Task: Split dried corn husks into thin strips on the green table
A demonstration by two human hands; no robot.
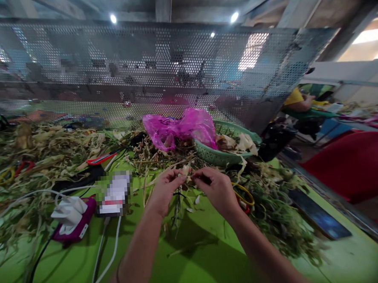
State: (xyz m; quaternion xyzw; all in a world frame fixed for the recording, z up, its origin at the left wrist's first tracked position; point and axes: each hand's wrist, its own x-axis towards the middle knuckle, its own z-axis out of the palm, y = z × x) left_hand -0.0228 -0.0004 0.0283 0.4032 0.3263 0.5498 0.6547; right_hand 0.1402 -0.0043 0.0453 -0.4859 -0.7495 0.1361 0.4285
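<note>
Above the near middle of the green table (197,269), my left hand (164,189) pinches a small pale plant piece (186,170) between thumb and fingers. My right hand (215,189) is beside it, its thumb and fingertips closed together at the piece's right side. Whether the right fingers grip the same piece or a thin bit of it is too small to make out. Just below the hands lie dark green leafy stems (177,210) and pale scraps. Yellow-handled scissors (245,195) show partly behind my right wrist.
A pink plastic bag (181,127) leans on a green basket (217,157) with dry husks. Dried plants (61,153) cover the left. A red cutter (102,158), a charging phone (115,193), a purple power strip (77,225) and another phone (321,214) lie around. A perforated metal panel (139,63) stands behind.
</note>
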